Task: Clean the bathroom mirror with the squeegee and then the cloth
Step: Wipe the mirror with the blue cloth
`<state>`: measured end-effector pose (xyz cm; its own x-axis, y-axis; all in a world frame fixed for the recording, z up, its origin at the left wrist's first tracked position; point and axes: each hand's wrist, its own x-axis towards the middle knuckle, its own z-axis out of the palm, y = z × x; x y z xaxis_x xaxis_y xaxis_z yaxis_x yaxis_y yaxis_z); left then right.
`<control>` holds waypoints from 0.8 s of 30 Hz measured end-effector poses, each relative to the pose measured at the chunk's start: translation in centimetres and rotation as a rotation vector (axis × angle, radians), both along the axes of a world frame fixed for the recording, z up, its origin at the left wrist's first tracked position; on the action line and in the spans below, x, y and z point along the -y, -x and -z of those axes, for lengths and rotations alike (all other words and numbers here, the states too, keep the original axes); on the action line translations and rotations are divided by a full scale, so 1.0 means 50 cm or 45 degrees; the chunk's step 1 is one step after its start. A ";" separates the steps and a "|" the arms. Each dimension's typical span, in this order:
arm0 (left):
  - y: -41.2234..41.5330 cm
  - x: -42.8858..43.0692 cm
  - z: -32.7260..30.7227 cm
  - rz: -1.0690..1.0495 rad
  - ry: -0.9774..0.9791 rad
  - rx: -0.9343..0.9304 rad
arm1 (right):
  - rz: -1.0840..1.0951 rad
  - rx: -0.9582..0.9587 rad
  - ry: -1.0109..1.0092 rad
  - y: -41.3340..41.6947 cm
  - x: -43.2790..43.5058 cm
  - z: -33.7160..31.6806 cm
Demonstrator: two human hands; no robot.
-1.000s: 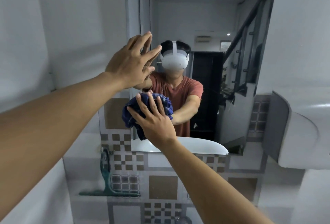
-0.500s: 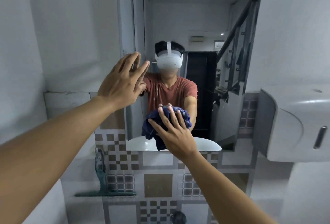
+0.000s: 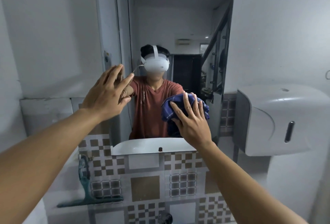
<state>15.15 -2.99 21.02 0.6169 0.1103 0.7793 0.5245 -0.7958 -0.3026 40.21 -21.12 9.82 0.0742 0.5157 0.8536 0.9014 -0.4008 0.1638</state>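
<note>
The tall mirror [image 3: 178, 18] hangs on the wall in front of me. My right hand [image 3: 192, 123] presses a bunched dark blue checked cloth [image 3: 169, 110] flat against the mirror's lower right part, fingers spread over it. My left hand [image 3: 107, 95] rests with flat, spread fingers on the mirror's left edge, holding nothing. The green squeegee [image 3: 85, 188] stands on the ledge at the lower left, its handle leaning against the tiled wall, apart from both hands.
A grey paper dispenser [image 3: 285, 120] juts out from the wall at the right. Checked brown and white tiles [image 3: 144, 188] cover the wall under the mirror. A dark tap knob [image 3: 165, 218] shows at the bottom. The mirror reflects a person and a white basin.
My right hand has slid the cloth to the right across the lower mirror. My left hand sits lower on the mirror's left edge. The squeegee has stayed on the ledge.
</note>
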 end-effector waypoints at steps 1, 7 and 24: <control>0.000 0.000 0.001 0.003 -0.001 0.002 | 0.011 -0.001 0.018 -0.008 0.007 0.000; -0.002 -0.001 0.006 0.014 -0.004 0.022 | 0.014 -0.339 -0.144 -0.045 0.044 0.032; -0.002 -0.008 0.015 -0.010 -0.027 0.044 | 0.039 -0.685 -0.071 -0.012 0.049 0.240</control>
